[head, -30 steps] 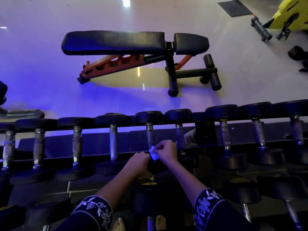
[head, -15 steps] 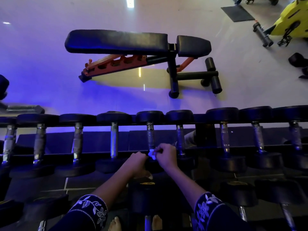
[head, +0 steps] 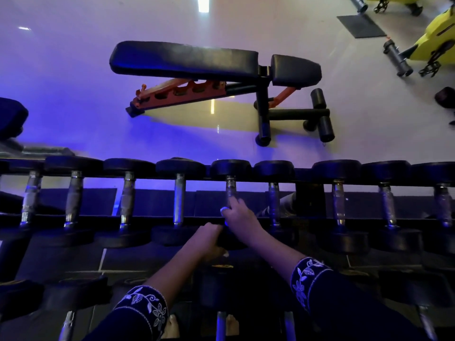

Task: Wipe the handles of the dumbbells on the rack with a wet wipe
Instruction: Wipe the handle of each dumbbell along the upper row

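A row of black dumbbells with chrome handles lies across the top tier of the rack [head: 305, 195]. My right hand [head: 237, 217] grips the handle of the middle dumbbell [head: 230, 187], with a small white wet wipe [head: 223, 209] showing under the fingers at the hand's left edge. My left hand [head: 209, 236] curls over the near black head of that same dumbbell [head: 231, 238]. Most of the wipe is hidden inside my right hand.
More dumbbells fill a lower tier [head: 416, 289] nearer to me. Beyond the rack stands a black and orange adjustable bench [head: 197, 62] on a glossy floor. Yellow exercise bikes [head: 440, 33] stand at the far right. My bare feet [head: 172, 326] show below the rack.
My right hand has moved up from the near end of the handle and closed round it with the wipe. My left hand has let go of the wipe and settled on the dumbbell's head.
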### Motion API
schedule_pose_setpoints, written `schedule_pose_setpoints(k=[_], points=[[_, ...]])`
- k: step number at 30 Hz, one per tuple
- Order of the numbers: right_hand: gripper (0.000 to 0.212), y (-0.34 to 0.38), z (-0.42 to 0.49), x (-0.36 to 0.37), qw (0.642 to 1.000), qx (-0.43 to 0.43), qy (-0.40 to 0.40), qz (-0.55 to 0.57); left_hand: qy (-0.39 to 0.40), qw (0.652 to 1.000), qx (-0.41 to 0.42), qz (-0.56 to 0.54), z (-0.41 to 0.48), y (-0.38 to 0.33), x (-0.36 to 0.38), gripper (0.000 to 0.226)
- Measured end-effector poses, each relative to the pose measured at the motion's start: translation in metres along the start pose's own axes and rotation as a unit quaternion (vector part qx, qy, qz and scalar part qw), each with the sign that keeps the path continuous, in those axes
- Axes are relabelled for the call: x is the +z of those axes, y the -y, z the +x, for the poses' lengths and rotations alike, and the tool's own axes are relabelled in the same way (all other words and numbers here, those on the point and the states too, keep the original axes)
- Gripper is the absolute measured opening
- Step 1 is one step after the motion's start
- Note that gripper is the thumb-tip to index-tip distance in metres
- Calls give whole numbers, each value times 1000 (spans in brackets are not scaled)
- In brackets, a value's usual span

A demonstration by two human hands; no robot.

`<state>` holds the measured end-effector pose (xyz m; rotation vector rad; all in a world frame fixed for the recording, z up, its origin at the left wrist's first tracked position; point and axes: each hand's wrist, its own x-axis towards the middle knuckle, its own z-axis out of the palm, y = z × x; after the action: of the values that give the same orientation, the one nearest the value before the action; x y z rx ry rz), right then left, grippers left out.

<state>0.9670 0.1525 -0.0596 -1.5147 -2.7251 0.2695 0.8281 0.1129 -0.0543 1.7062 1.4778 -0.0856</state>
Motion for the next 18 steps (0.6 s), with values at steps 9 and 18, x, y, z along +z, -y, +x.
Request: schedule_pose_setpoints(k=[9, 18], points=[[6, -4, 43, -35, 997, 34, -5, -66, 39, 999, 23, 15, 5, 7, -6, 57], [16, -7, 37, -24, 997, 64, 29, 45, 18, 999, 47, 0, 6, 9, -3, 59]])
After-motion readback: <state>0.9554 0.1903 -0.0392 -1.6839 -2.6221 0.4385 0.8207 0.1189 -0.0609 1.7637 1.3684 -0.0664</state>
